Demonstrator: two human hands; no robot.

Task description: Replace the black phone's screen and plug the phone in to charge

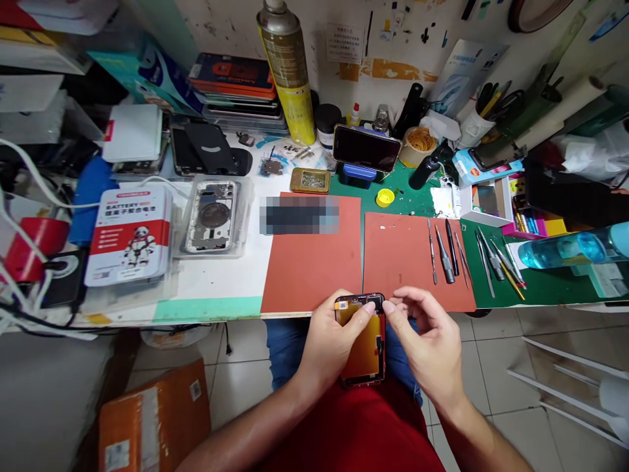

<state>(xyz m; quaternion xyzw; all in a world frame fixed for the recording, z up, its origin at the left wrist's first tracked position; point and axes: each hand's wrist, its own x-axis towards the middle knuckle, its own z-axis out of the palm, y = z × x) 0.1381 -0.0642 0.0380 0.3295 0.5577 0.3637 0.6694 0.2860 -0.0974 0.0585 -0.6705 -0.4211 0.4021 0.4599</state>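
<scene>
Over my lap, just in front of the bench edge, I hold a phone screen panel point(366, 341) with its orange back side up. My left hand point(331, 341) grips its left edge, thumb pressed on the top end. My right hand point(427, 341) is at the panel's top right corner, thumb and forefinger pinched together there on something too small to make out. Its other fingers are curled loosely.
Two red work mats point(314, 262) lie on the bench. Screwdrivers and tweezers point(447, 249) sit at the right mat's edge. A phone housing in a clear tray point(213, 216), a battery box point(130, 233), a spray can point(289, 78) and a phone on a stand point(366, 147) are behind.
</scene>
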